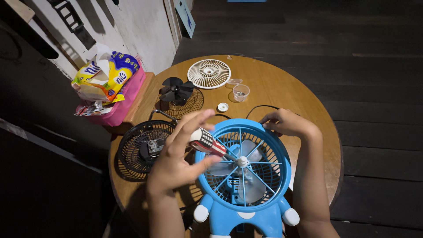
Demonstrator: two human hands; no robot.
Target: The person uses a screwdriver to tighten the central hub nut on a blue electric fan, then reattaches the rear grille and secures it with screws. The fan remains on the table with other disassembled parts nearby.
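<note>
A blue table fan with a round grille and pale blades lies face up on the round wooden table, close to me. My left hand grips a screwdriver with a red, white and blue patterned handle. Its tip rests at the white hub in the middle of the grille. Fingers of my right hand press on the grille's upper right rim, holding the fan steady.
A black fan cage with a motor lies left of the blue fan. Behind it sit a black blade on a wire grille, a white grille, a clear cup and a white cap. Snack bags rest on a pink box at left.
</note>
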